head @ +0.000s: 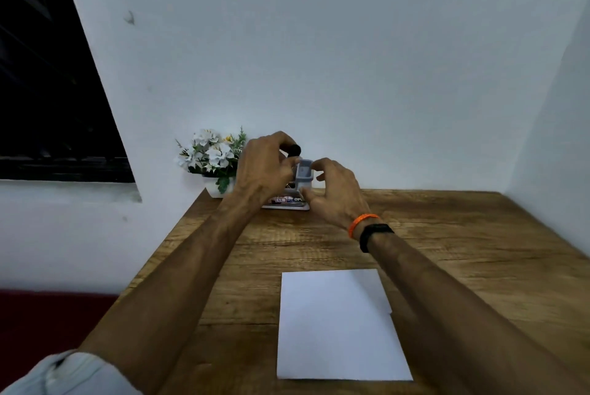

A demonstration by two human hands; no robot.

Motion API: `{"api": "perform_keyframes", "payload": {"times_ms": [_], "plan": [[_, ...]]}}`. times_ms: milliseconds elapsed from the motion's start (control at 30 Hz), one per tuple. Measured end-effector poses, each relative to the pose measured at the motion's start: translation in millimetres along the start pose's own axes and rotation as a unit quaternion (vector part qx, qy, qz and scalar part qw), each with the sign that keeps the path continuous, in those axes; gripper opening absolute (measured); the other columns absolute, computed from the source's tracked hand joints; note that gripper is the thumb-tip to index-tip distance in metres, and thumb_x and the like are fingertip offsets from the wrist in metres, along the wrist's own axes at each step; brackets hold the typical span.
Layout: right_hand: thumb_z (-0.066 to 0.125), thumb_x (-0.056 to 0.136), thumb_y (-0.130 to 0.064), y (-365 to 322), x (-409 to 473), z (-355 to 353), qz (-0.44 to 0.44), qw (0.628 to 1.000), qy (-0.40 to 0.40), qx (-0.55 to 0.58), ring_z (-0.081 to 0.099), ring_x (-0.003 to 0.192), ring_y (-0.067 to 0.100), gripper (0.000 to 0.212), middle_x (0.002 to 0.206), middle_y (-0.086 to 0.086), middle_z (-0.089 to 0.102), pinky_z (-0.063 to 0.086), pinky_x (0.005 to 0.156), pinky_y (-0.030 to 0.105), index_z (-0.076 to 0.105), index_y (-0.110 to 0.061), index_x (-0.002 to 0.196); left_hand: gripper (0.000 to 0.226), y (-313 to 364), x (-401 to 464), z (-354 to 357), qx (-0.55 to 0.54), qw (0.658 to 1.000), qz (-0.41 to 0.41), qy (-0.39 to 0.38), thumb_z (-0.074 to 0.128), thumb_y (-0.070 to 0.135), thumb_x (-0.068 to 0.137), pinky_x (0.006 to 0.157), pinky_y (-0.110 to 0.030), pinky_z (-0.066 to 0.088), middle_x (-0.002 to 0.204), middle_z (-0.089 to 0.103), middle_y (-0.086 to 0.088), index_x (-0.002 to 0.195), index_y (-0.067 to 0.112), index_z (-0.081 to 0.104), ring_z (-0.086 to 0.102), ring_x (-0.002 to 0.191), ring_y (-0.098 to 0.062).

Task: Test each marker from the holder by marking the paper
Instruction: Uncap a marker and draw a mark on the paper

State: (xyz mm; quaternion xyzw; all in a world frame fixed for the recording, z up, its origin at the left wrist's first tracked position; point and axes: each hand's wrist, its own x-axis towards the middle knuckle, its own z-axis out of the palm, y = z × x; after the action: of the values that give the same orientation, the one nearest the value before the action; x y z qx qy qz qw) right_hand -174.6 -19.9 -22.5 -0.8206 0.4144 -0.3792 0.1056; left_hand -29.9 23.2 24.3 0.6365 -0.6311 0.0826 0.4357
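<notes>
**Both hands at the holder**

The left hand [265, 168] pinches a black marker [294, 150] above the grey holder [304, 176] at the table's [447, 235] far edge. The right hand [335, 191], fingers loosely curled, is beside the holder; contact is unclear. The paper [338, 324] lies nearer, unmarked.

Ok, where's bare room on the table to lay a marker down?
Bare wood right of the paper out to the table edge, and a band between the paper and the holder. Left of the paper is narrower, crossed by the forearm. Crowded at the back: both hands, left and right, the holder and the flowers.
</notes>
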Motion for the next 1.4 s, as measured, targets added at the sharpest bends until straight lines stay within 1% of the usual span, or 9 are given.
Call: {"api": "perform_keyframes", "payload": {"times_ms": [133, 300, 400, 567, 700, 867, 1067, 1200, 1400], "plan": [[0.076, 0.080, -0.036, -17, -22, -15, -0.002, 0.998, 0.033, 0.062, 0.063, 0.105, 0.020, 0.051, 0.119, 0.006, 0.065, 0.053, 0.086, 0.034, 0.056, -0.014, 0.121, 0.018, 23, -25, -27, -0.118, 0.992, -0.039, 0.034, 0.078, 0.026, 0.080, 0.063, -0.008, 0.046, 0.082, 0.068, 0.014, 0.095, 0.020, 0.070, 0.063, 0.069, 0.004], [0.080, 0.078, -0.040, -28, -54, -33, 0.012, 0.991, -0.005, 0.135, 0.066, 0.093, 0.012, 0.045, 0.105, -0.003, 0.071, 0.051, 0.077, 0.019, 0.065, -0.017, 0.114, 0.014, 32, -63, -38, -0.299, 0.943, -0.136, 0.047, 0.081, 0.019, 0.076, 0.076, -0.035, 0.059, 0.080, 0.072, 0.001, 0.080, 0.025, 0.068, 0.072, 0.081, -0.019], [0.081, 0.074, -0.045, -24, -69, -37, 0.041, 0.980, -0.031, 0.191, 0.072, 0.078, 0.017, 0.037, 0.087, -0.001, 0.076, 0.058, 0.070, 0.032, 0.071, -0.022, 0.102, 0.009, 34, -83, -42, -0.413, 0.885, -0.208, 0.050, 0.075, 0.011, 0.082, 0.061, -0.027, 0.058, 0.081, 0.073, -0.009, 0.088, 0.010, 0.069, 0.071, 0.069, -0.018], [0.081, 0.079, -0.016, -18, -87, -48, 0.078, 0.914, -0.045, 0.395, 0.061, 0.055, 0.016, 0.024, 0.075, 0.011, 0.071, 0.052, 0.054, 0.025, 0.073, -0.003, 0.097, 0.004, 12, -107, -42, -0.492, 0.825, -0.279, 0.002, 0.070, 0.007, 0.085, 0.062, -0.019, 0.057, 0.069, 0.071, 0.000, 0.089, 0.007, 0.069, 0.067, 0.064, -0.009], [0.074, 0.084, -0.012, -10, -88, -44, 0.145, 0.851, -0.062, 0.501, 0.054, 0.056, 0.014, 0.008, 0.069, -0.002, 0.067, 0.048, 0.052, 0.020, 0.073, -0.008, 0.091, 0.017, -5, -113, -32, -0.445, 0.856, -0.218, -0.148, 0.067, 0.000, 0.085, 0.063, -0.020, 0.056, 0.088, 0.072, -0.012, 0.102, 0.000, 0.069, 0.068, 0.071, -0.013], [0.071, 0.086, -0.018, -1, -84, -32, 0.145, 0.866, -0.099, 0.468, 0.059, 0.057, 0.016, 0.005, 0.073, 0.004, 0.067, 0.044, 0.054, 0.026, 0.071, -0.015, 0.082, 0.012, 0, -107, -13, -0.285, 0.911, -0.066, -0.291, 0.061, 0.016, 0.093, 0.054, -0.022, 0.048, 0.075, 0.069, -0.006, 0.092, 0.008, 0.069, 0.058, 0.059, -0.012], [0.069, 0.090, -0.023, 5, -84, -26, 0.114, 0.884, -0.147, 0.430, 0.053, 0.050, 0.017, 0.019, 0.074, 0.012, 0.069, 0.040, 0.047, 0.021, 0.065, -0.011, 0.076, 0.028, -7, -110, 10, -0.173, 0.946, 0.050, -0.268, 0.053, 0.038, 0.095, 0.054, -0.033, 0.041, 0.064, 0.057, 0.008, 0.085, 0.015, 0.066, 0.048, 0.056, -0.008], [0.067, 0.091, -0.016, 6, -85, -25, 0.109, 0.879, -0.155, 0.437, 0.056, 0.050, 0.017, 0.017, 0.077, 0.016, 0.071, 0.041, 0.046, 0.022, 0.066, -0.006, 0.077, 0.024, -8, -114, 11, -0.190, 0.944, 0.066, -0.260, 0.049, 0.043, 0.093, 0.052, -0.032, 0.039, 0.062, 0.055, 0.007, 0.073, 0.032, 0.060, 0.048, 0.055, -0.009], [0.068, 0.090, -0.016, 2, -88, -26, 0.113, 0.878, -0.172, 0.432, 0.061, 0.050, 0.014, 0.019, 0.067, 0.005, 0.071, 0.046, 0.045, 0.021, 0.062, 0.001, 0.085, 0.020, -11, -115, 13, -0.185, 0.941, 0.085, -0.271, 0.049, 0.035, 0.093, 0.052, -0.023, 0.036, 0.064, 0.058, 0.008, 0.079, 0.030, 0.063, 0.048, 0.054, -0.005]]}}
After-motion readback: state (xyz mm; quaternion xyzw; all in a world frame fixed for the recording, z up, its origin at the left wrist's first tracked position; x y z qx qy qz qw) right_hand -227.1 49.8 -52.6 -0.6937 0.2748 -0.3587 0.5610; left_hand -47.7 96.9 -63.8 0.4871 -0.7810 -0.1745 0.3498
